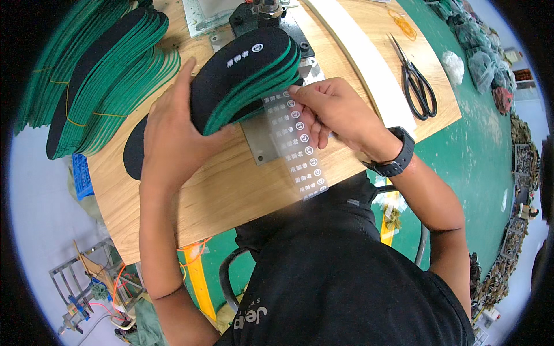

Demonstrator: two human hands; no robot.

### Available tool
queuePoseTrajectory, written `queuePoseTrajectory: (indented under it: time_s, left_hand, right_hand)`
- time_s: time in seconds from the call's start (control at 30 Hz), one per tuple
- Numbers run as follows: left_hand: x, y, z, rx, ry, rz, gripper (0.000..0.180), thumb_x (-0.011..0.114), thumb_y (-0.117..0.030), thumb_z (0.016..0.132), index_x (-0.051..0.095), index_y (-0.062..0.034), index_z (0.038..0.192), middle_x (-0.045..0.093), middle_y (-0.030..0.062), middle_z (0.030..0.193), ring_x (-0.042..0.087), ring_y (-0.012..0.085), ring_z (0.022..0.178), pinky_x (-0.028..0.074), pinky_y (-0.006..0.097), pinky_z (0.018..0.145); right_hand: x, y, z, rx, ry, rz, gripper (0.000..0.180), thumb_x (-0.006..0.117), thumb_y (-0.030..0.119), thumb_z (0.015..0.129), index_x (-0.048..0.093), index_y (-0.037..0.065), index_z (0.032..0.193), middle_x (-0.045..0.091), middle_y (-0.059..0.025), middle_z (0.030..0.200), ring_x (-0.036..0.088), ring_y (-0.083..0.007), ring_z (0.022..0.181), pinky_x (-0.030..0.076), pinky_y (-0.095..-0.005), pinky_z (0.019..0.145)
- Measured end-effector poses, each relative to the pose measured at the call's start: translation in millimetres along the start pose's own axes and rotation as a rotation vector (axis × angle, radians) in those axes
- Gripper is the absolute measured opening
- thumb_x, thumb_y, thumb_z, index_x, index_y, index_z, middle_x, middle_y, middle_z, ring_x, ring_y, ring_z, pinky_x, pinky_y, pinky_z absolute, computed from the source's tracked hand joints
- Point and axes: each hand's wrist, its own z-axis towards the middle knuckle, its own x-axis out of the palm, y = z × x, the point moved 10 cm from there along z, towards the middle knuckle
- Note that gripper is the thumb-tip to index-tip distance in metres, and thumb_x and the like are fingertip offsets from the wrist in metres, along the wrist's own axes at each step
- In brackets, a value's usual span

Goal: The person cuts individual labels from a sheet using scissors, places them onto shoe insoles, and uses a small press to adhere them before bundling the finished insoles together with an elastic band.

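A fanned stack of insoles (245, 72), black on top with green undersides, lies in front of a press. The top one bears a white printed mark. My left hand (176, 135) spans the stack's near left side, thumb at the near end and fingers along the left edge. Another black insole (134, 151) shows partly from behind that hand. At the stack's right, my right hand (334, 109) pinches the top of a clear strip of white transfer labels (297, 147). This strip hangs toward the table's near edge, slightly blurred, over a metal plate (259, 151).
Bundles of green and black insoles (109, 81), tied with rubber bands, fill the far left. The press (265, 20) stands behind the stack. Right of it lie a long white curved strip (360, 52), black-handled scissors (418, 89) and loose yellow rubber bands (402, 25) on the wooden table (213, 207).
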Motion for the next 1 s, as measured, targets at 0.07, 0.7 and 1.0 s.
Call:
queuePoseTrajectory:
  time_s: [0.07, 0.7, 1.0]
  left_hand:
    - [9.0, -8.0, 1.1, 0.083, 0.035, 0.113, 0.091, 0.077, -0.022, 0.062, 0.031, -0.0040, 0.140, 0.058, 0.0209, 0.112, 0.054, 0.0358, 0.107, 0.040, 0.040, 0.094]
    - [-26.1, 35.2, -7.5, -0.121, -0.197, -0.502, 0.022, 0.064, -0.010, 0.067, 0.061, -0.0003, 0.087, 0.057, 0.0026, 0.069, 0.050, 0.0079, 0.065, 0.045, 0.025, 0.064]
    - [-36.1, 43.1, -15.4, -0.111, -0.291, -0.500, 0.015, 0.065, -0.010, 0.069, 0.060, 0.0001, 0.079, 0.058, 0.0003, 0.068, 0.049, 0.0075, 0.063, 0.044, 0.026, 0.062]
  right_hand:
    - [-2.8, -0.6, -0.4, 0.007, 0.004, 0.012, 0.036, 0.055, 0.028, 0.090, 0.056, -0.003, 0.072, 0.058, -0.0103, 0.056, 0.059, -0.0170, 0.044, 0.046, -0.0264, 0.038]
    - [-16.9, -0.2, -13.7, -0.019, 0.032, 0.011, 0.024, 0.057, 0.017, 0.089, 0.058, -0.003, 0.075, 0.060, -0.0081, 0.061, 0.059, -0.0151, 0.046, 0.048, -0.0241, 0.039]
    - [-3.0, 3.4, 4.3, 0.015, 0.024, -0.193, 0.027, 0.059, 0.018, 0.089, 0.058, -0.005, 0.075, 0.060, -0.0110, 0.056, 0.061, -0.0164, 0.044, 0.046, -0.0229, 0.035]
